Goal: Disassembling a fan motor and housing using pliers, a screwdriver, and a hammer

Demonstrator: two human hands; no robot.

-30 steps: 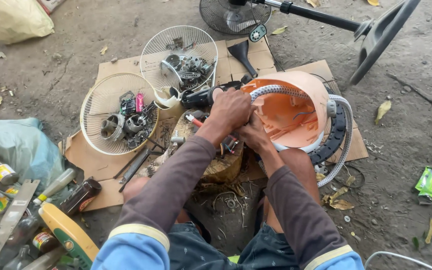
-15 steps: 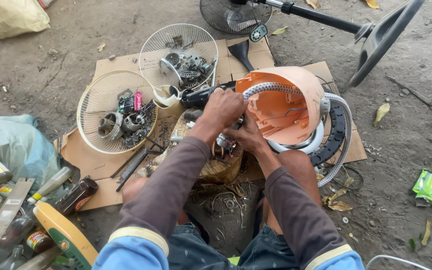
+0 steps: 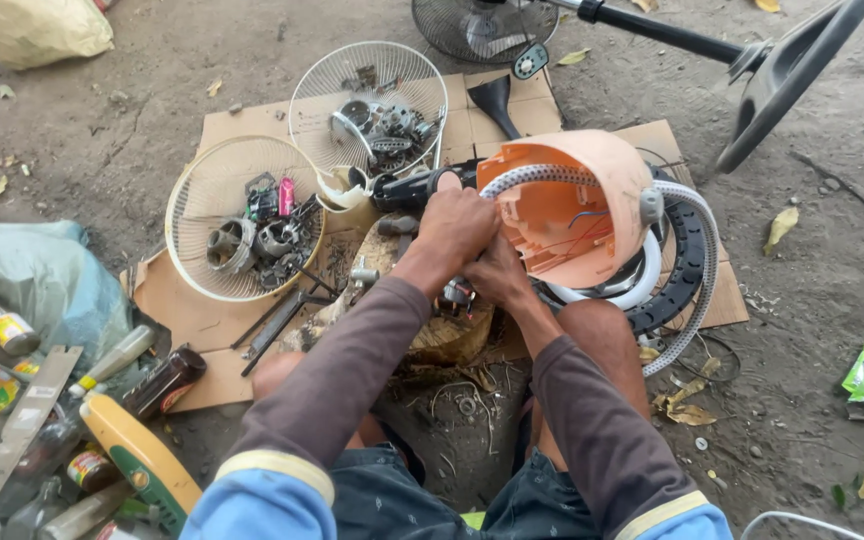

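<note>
Where the two forearms meet above the knees, the left hand [image 3: 457, 228] lies on top with its fingers curled shut around a small metal part [image 3: 457, 295] that only peeks out beneath the knuckles, and the right hand [image 3: 497, 272] presses in just under it, its grip closed on the same part. What the part is cannot be told, since the hands cover most of it. It sits just beside the open mouth of an orange plastic housing [image 3: 572, 205], which lies on its side to the right, touching the knuckles, ringed by a white hose [image 3: 642, 280] and a black toothed ring [image 3: 687, 270]. A black-handled tool [image 3: 412, 187] lies just beyond the left hand.

All this rests on flattened cardboard [image 3: 252, 125] spread over bare dirt ground [image 3: 102, 130]. To the left stand two wire fan guards: the nearer fan guard [image 3: 197, 200] and the farther fan guard [image 3: 392, 70], both filled with loose metal parts. Long metal rods [image 3: 272, 325] lie near the left knee. At the far left, bottles [image 3: 167, 380] and a plastic bag [image 3: 32, 275] crowd the cardboard's edge. A standing fan [image 3: 482, 25] and its black pole [image 3: 672, 35] close off the top. Open dirt lies to the right, past the cardboard's edge.
</note>
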